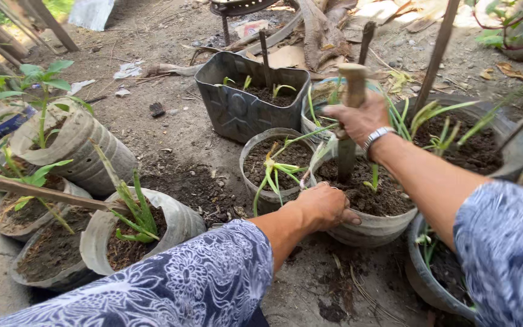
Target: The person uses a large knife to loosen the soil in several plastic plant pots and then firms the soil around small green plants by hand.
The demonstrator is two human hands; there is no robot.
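My right hand (358,118) grips the wooden handle of a digging tool (352,85) whose blade stands upright in the dark soil of a round grey pot (376,227). A silver watch sits on that wrist. My left hand (325,206) rests on the near rim of the same pot, fingers curled over the edge. A small green shoot (371,181) grows in the soil just right of the blade. Both sleeves are blue with a white pattern.
A smaller pot with a long-leaved seedling (273,169) stands just left. A square grey tub (243,100) sits behind it, a large pot with green shoots (455,136) to the right, and several leaning pots (74,145) on the left. Bare dirt and litter lie beyond.
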